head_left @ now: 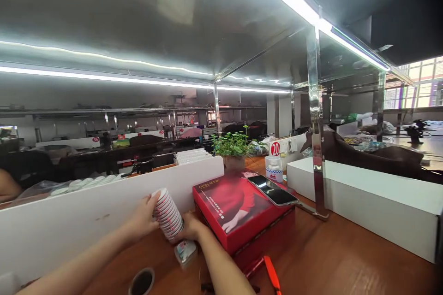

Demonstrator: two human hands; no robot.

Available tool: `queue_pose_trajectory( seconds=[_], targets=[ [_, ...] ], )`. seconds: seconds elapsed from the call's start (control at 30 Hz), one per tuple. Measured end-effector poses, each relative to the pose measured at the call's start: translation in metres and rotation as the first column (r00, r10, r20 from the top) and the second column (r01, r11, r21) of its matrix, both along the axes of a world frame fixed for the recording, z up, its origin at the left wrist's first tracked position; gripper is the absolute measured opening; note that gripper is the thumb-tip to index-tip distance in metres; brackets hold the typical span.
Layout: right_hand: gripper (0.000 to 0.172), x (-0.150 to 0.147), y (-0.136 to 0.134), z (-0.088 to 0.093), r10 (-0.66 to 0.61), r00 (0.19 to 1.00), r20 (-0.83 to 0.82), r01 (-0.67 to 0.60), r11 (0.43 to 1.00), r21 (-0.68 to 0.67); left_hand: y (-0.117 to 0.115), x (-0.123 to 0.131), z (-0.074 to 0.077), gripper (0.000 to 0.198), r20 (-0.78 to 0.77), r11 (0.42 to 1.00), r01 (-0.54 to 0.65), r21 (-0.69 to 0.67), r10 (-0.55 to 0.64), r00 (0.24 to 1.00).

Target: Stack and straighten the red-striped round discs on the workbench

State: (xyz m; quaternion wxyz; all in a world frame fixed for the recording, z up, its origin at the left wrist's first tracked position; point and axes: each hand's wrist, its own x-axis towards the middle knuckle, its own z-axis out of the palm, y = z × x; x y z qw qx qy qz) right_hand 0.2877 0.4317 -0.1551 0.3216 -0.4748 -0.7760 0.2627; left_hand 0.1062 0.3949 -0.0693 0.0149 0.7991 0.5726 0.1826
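A tall stack of round white discs with reddish marks on their edges (168,214) is held at a tilt above the wooden desk. My left hand (145,214) grips the upper left side, with its thumb near the top disc. Lower down, my right hand (189,227) is closed around the stack's right side and bottom; some of its fingers are hidden behind the discs. Just below the hands sits a small clear container with a printed label (186,252). Beside my right hand lies a large red box with a picture on its lid (221,203).
A phone (272,189) lies on the red box. A low white partition (104,214) runs behind my hands. An orange-handled tool (272,274) and a round desk hole (141,281) are in front. To the right stand a metal post (315,147) and a long white box (374,205).
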Motion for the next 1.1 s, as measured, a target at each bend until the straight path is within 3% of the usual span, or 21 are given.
queue_pose_trajectory(
  seconds=[0.2,0.33,0.4,0.5,0.6,0.73,1.1],
  targets=[
    [0.055,-0.007,-0.019,0.004,-0.297,0.945,0.139,0.288,0.954,0.078,0.001,0.05,0.022,0.064,-0.154,0.994,-0.092,-0.055,0.082,0.985],
    [0.043,-0.014,-0.037,0.013,-0.464,0.855,0.231,0.442,0.885,0.143,0.004,0.054,0.031,0.059,-0.252,0.993,-0.105,-0.059,0.087,0.964],
    [0.033,-0.02,-0.048,0.017,-0.433,0.854,0.289,0.379,0.898,0.225,0.006,0.049,0.035,0.054,-0.279,0.996,-0.069,-0.055,0.051,0.959],
    [0.025,-0.038,-0.059,0.017,-0.209,0.863,0.461,0.071,0.952,0.299,0.007,0.044,0.04,0.047,-0.299,0.999,-0.017,-0.037,0.005,0.954],
    [0.031,-0.064,-0.058,0.008,-0.059,0.762,0.645,-0.136,0.959,0.248,0.005,0.044,0.043,0.046,-0.313,0.999,-0.004,-0.038,-0.008,0.95],
    [0.031,-0.081,-0.048,-0.002,-0.08,0.687,0.723,-0.104,0.973,0.207,0.002,0.049,0.046,0.05,-0.339,0.998,-0.037,-0.054,0.016,0.94],
    [0.049,-0.046,-0.034,0.001,-0.175,0.738,0.651,0.043,0.976,0.213,0.007,0.072,0.032,0.058,-0.346,0.995,-0.09,0.035,0.097,0.933]
  ],
)
